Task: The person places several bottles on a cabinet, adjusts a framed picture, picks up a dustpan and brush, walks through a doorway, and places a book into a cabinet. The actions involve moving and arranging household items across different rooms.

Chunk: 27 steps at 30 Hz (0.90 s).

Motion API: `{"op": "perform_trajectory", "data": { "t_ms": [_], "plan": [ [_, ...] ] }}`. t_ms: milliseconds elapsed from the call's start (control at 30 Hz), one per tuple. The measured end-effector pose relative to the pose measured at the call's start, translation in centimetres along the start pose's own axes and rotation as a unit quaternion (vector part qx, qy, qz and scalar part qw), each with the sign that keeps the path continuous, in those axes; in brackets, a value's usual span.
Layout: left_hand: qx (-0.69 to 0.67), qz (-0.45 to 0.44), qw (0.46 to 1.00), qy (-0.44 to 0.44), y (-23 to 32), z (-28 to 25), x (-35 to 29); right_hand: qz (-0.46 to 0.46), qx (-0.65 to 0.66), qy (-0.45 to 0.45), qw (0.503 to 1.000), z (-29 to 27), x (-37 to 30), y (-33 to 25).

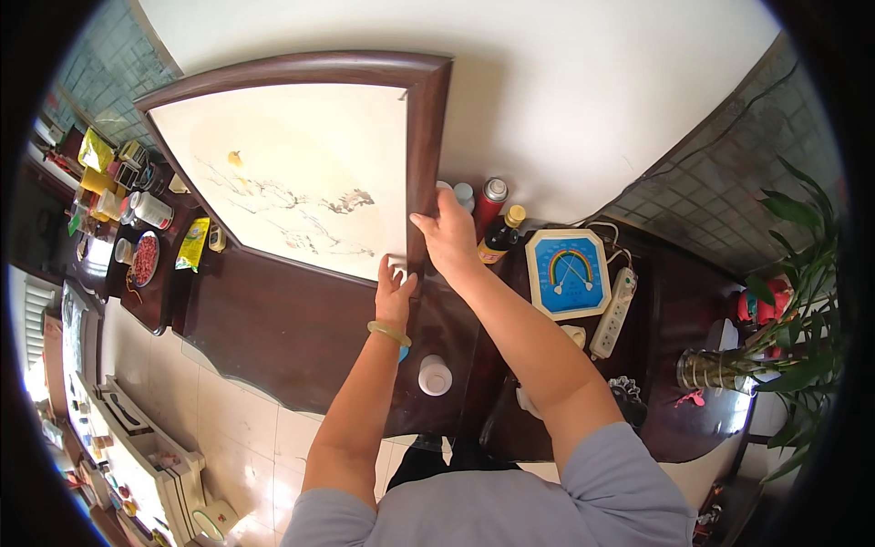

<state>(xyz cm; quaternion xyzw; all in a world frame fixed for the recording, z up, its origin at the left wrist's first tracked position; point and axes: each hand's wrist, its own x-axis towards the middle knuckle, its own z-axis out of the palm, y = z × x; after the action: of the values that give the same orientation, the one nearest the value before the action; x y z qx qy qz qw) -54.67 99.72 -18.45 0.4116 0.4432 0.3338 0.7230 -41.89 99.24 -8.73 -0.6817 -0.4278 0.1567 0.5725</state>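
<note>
At a glossy dark-wood bench (273,314) before a smooth white wall (592,100), a broad, brown-framed painting (283,173) is gripped at its right edge by the right hand (448,239), its lower corner touched by the left hand (394,299), whose grip cannot be told.

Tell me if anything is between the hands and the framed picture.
Nothing visible is. The right hand holds the right side of the framed picture directly; the left hand is at its lower right corner. The dark bottle stands right of the right hand, out of that gap. What lies behind the frame is hidden.
</note>
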Motion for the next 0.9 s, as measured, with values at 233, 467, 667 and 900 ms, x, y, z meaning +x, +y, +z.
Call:
{"op": "perform_trajectory", "data": {
  "t_ms": [233, 467, 667, 900],
  "plan": [
    [0.083, -0.041, 0.994, -0.061, -1.3, -0.2, -0.3, -0.011, 0.067, 0.005, 0.998, -5.2, -1.9, 2.6],
    [0.131, -0.101, 0.959, -0.231, -1.1, 2.0, -0.7, 0.031, 0.129, -0.007, 0.991, -11.9, -2.6, 3.4],
    [0.210, -0.110, 0.918, -0.318, -0.5, 3.7, 0.6, 0.039, 0.131, -0.018, 0.990, -15.4, -2.6, 4.2],
    [0.240, -0.112, 0.896, -0.357, -1.6, 4.4, 1.1, 0.047, 0.119, -0.016, 0.992, -17.2, -2.1, 6.5]
  ]
}}
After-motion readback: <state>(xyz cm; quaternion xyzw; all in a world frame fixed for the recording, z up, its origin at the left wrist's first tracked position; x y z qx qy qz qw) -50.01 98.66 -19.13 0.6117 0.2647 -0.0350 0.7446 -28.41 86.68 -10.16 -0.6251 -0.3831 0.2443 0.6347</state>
